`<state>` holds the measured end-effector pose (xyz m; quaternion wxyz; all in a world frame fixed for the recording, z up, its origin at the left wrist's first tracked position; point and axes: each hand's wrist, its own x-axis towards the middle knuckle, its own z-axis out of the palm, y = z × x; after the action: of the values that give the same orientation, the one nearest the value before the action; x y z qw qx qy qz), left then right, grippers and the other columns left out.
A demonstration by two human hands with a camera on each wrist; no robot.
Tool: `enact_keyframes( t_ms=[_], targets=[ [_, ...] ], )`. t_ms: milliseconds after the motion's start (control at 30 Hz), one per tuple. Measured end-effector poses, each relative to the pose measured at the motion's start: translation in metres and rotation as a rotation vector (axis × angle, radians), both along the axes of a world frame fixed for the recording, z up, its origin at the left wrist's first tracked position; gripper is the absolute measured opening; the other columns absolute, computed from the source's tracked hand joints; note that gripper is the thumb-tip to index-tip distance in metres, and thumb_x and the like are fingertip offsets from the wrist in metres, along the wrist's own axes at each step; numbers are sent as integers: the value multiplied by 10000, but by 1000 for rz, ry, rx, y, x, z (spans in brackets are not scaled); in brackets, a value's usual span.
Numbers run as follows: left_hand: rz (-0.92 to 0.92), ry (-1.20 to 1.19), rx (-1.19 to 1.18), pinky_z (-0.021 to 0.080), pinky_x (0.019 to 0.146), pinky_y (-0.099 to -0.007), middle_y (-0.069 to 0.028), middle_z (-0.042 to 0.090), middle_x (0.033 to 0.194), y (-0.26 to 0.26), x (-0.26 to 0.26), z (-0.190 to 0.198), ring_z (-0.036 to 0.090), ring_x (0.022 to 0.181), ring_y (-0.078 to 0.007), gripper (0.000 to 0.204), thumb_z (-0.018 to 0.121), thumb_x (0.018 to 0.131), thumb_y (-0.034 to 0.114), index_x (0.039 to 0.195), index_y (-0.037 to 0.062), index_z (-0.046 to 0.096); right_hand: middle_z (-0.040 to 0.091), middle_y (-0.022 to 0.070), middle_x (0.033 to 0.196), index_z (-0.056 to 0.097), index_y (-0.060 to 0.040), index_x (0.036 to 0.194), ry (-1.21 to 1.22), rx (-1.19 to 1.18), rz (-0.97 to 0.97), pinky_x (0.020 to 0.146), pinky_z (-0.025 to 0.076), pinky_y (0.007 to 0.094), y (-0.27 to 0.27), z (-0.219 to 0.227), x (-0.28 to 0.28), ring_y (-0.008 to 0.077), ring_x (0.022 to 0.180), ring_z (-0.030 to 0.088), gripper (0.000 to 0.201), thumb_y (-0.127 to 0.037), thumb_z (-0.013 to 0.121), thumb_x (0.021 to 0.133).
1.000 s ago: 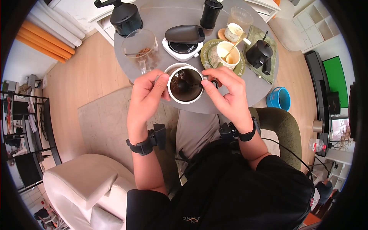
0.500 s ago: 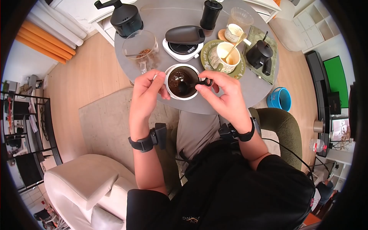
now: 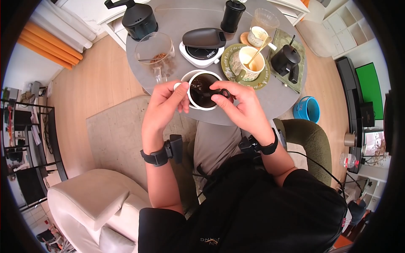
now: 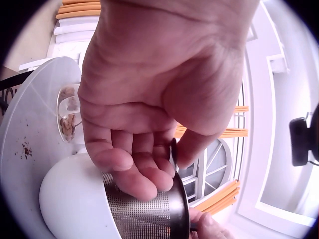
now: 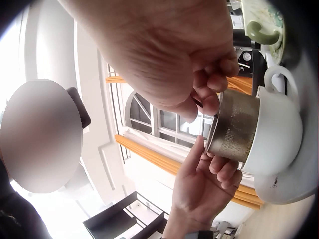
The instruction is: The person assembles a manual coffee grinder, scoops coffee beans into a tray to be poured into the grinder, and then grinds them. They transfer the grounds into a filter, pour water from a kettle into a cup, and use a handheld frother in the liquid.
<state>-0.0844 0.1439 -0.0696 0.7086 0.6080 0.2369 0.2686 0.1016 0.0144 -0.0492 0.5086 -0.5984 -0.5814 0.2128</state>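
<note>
A metal mesh filter [image 4: 142,209] stands partly out of a white cup [image 5: 279,134], its lower part inside. Dark wet contents [image 3: 201,87] show within its rim in the head view. My left hand [image 3: 162,103] pinches the filter's edge between thumb and fingers, with the fingers curled by the mesh in the left wrist view. From the other side, my right hand [image 3: 242,103] pinches a black handle [image 3: 223,92] that reaches over the filter's opening. How far that tool reaches inside is hard to tell.
On the grey table [image 3: 177,12] are a clear jug [image 3: 154,46] with brown bits, a white scale [image 3: 202,57], a black grinder [image 3: 139,19], a patterned cup [image 3: 252,63] on a green plate, and a black pot [image 3: 285,58] on a cloth. Crumbs [image 4: 26,148] lie beside the cup.
Over the last half second the filter has shifted slightly right relative to the white cup, whose rim shows behind it. My right hand and the black handle have moved a little left and down since earlier.
</note>
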Motion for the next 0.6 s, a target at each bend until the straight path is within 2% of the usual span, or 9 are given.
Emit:
enact_keyframes(
  t_ms=[167,333,400,600],
  targets=[
    [-28,3,47,412,555,-240,3,625,657,1,-1,-4,575,586,-78,330,581,1064,252,819,45,657,679,93,785,714,-3,1002,-7,61,27,573,461,311,0,0,5,185,639,590,109,-80,718,924],
    [5,-100,-57,432,581,-263,-9,604,648,1,-2,-4,573,595,-98,350,559,1072,244,798,42,640,675,76,797,724,-32,947,-93,61,102,640,465,335,-5,12,12,228,703,590,76,-89,733,899],
    [4,-106,-54,434,585,-264,-11,595,645,0,-2,-1,569,594,-100,357,550,1076,241,794,40,636,653,60,780,726,-46,928,-251,118,206,665,440,364,-3,15,11,260,709,554,97,-115,754,866],
    [-9,-102,-29,433,586,-264,-8,571,635,-3,1,2,549,583,-102,376,530,1084,235,773,39,613,602,45,733,728,-60,914,-371,185,63,667,407,389,0,11,-6,258,713,518,122,-134,777,829]
  ],
)
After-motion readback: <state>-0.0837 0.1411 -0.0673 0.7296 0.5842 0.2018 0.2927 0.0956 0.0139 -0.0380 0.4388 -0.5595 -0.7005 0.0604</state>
